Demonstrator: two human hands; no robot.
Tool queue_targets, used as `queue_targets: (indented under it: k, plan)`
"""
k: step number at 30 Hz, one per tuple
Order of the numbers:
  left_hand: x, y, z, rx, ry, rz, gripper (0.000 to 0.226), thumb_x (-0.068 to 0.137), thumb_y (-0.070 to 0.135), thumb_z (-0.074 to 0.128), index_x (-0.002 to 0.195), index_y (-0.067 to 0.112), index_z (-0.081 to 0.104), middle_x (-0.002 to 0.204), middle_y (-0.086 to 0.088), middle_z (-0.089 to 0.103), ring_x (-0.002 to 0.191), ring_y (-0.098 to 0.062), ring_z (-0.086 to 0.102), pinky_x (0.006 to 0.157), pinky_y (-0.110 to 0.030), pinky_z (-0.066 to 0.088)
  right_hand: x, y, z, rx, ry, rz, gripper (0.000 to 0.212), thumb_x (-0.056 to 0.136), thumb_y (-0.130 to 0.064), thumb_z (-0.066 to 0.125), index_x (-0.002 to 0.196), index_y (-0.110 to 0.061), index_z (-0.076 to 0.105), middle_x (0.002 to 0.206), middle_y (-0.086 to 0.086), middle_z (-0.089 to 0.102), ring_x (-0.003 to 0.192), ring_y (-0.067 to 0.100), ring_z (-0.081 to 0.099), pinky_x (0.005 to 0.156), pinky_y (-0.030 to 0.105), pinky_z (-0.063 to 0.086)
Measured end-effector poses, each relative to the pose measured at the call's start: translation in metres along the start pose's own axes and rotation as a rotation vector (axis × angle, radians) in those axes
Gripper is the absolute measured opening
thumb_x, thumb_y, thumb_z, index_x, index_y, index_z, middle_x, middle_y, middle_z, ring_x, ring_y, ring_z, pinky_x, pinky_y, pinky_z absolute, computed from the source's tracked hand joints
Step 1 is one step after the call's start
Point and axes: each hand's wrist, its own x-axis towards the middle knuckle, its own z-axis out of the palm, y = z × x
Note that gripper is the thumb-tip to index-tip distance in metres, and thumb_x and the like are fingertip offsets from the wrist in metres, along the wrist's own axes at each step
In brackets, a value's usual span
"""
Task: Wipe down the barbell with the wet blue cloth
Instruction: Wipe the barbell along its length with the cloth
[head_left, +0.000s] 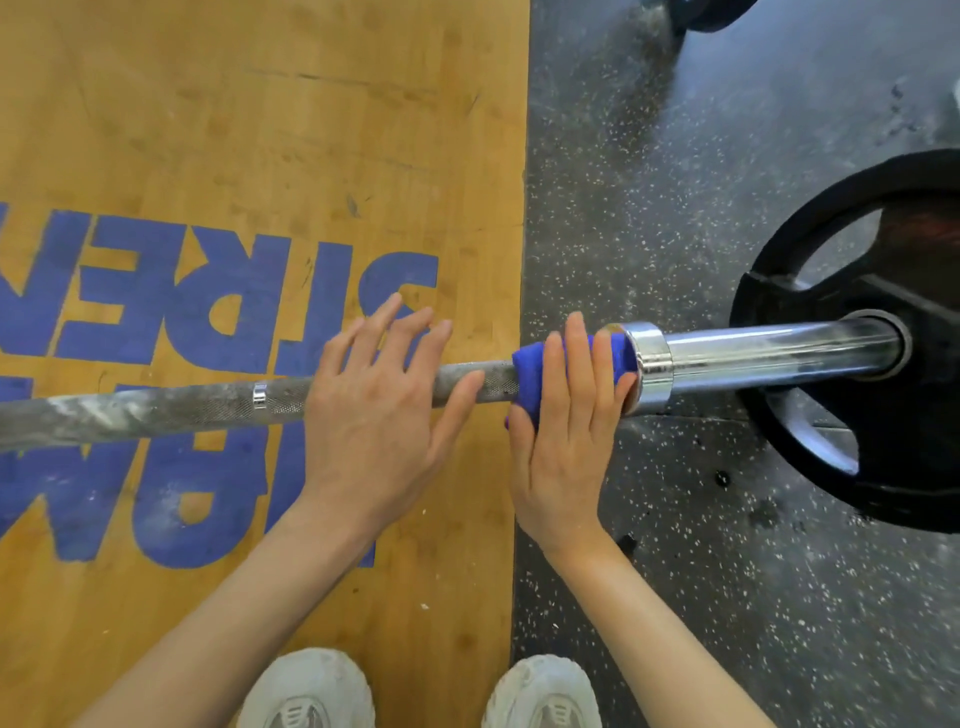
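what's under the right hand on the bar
The right hand lies over the blue cloth, which is wrapped around the barbell shaft just beside the chrome collar. The shaft under the cloth is covered, so its state cannot be seen.

Painted in large blue capitals on the wooden lifting platform (260, 130), upside down to the camera: "STRE" legible at 9 o'clock, cut off by the left frame edge. Below the barbell (156, 410), toward 8 o'clock, more blue letters, partly hidden, not readable.
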Motion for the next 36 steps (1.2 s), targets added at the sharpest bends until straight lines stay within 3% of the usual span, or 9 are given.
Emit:
queue_targets:
  k: [3, 7, 13, 18, 23, 29, 31, 34, 36]
  plan:
    - [0.012, -0.004, 0.002, 0.005, 0.014, -0.008, 0.059, 0.105, 0.051, 0.032, 0.127, 0.010, 0.067, 0.134, -0.009, 0.065, 0.138, -0.031, 0.050, 0.108, -0.043, 0.033, -0.007, 0.007, 0.004, -0.018, -0.015, -0.074, 0.054, 0.111, -0.033, 0.025, 0.159, -0.012, 0.014, 0.169, 0.004, 0.006, 0.156, 0.022, 0.001, 0.126, 0.045, 0.000]
    - [0.030, -0.010, 0.005, -0.020, -0.001, -0.024, 0.060, 0.104, 0.052, 0.032, 0.126, 0.010, 0.068, 0.133, -0.008, 0.066, 0.139, -0.030, 0.049, 0.103, -0.042, 0.035, 0.043, 0.000, 0.015, -0.008, 0.016, -0.003, 0.056, 0.111, -0.038, 0.020, 0.151, 0.000, 0.026, 0.160, 0.019, 0.026, 0.155, 0.024, 0.007, 0.125, 0.046, 0.000]
    - [0.058, -0.019, 0.008, -0.053, -0.005, -0.060, 0.064, 0.104, 0.053, 0.030, 0.123, 0.008, 0.071, 0.129, -0.008, 0.069, 0.136, -0.030, 0.053, 0.101, -0.039, 0.033, 0.040, 0.008, 0.027, 0.007, 0.000, -0.021, 0.054, 0.111, -0.037, 0.023, 0.151, -0.001, 0.026, 0.159, 0.016, 0.026, 0.156, 0.021, 0.003, 0.126, 0.045, 0.001]
    - [0.079, -0.026, 0.011, -0.065, 0.016, -0.055, 0.060, 0.103, 0.051, 0.033, 0.116, 0.008, 0.074, 0.116, -0.005, 0.075, 0.127, -0.029, 0.062, 0.099, -0.036, 0.034, 0.093, 0.005, 0.040, 0.031, 0.012, -0.035, 0.049, 0.111, -0.034, 0.025, 0.148, -0.004, 0.040, 0.156, 0.014, 0.040, 0.151, 0.031, 0.025, 0.126, 0.044, 0.001]
    - [0.095, -0.034, 0.012, -0.078, 0.020, -0.068, 0.061, 0.102, 0.052, 0.033, 0.109, 0.010, 0.077, 0.107, -0.003, 0.077, 0.119, -0.027, 0.067, 0.095, -0.033, 0.033, 0.081, 0.012, 0.051, 0.018, 0.011, -0.017, 0.048, 0.111, -0.036, 0.024, 0.151, -0.008, 0.030, 0.159, 0.009, 0.032, 0.156, 0.021, 0.011, 0.126, 0.044, 0.001]
    - [0.111, -0.038, 0.014, -0.086, -0.016, -0.100, 0.062, 0.100, 0.055, 0.032, 0.104, 0.014, 0.080, 0.104, -0.001, 0.078, 0.117, -0.024, 0.068, 0.095, -0.031, 0.033, 0.135, 0.000, 0.052, 0.012, 0.039, 0.017, 0.047, 0.110, -0.033, 0.031, 0.135, -0.005, 0.060, 0.140, 0.008, 0.059, 0.140, 0.028, 0.044, 0.126, 0.041, 0.012]
    - [0.114, -0.039, 0.013, -0.088, -0.051, -0.114, 0.065, 0.100, 0.058, 0.029, 0.106, 0.017, 0.080, 0.104, 0.001, 0.078, 0.119, -0.021, 0.067, 0.096, -0.030, 0.032, 0.127, 0.000, 0.048, 0.027, -0.002, 0.032, 0.046, 0.110, -0.032, 0.031, 0.136, -0.006, 0.058, 0.141, 0.007, 0.058, 0.142, 0.026, 0.041, 0.126, 0.041, 0.010]
    - [0.113, -0.039, 0.013, -0.085, -0.033, -0.121, 0.065, 0.100, 0.057, 0.029, 0.106, 0.016, 0.080, 0.103, -0.001, 0.078, 0.117, -0.022, 0.068, 0.095, -0.032, 0.035, 0.103, 0.001, 0.044, 0.026, -0.043, 0.027, 0.047, 0.110, -0.033, 0.029, 0.148, -0.008, 0.041, 0.155, 0.008, 0.043, 0.153, 0.024, 0.022, 0.126, 0.043, 0.006]
    - [0.111, -0.039, 0.014, -0.077, -0.019, -0.120, 0.064, 0.101, 0.055, 0.031, 0.107, 0.014, 0.079, 0.104, -0.003, 0.078, 0.116, -0.024, 0.068, 0.096, -0.034, 0.037, 0.108, 0.003, 0.042, 0.014, -0.047, 0.013, 0.048, 0.110, -0.035, 0.030, 0.146, -0.006, 0.045, 0.152, 0.008, 0.047, 0.150, 0.025, 0.027, 0.126, 0.042, 0.008]
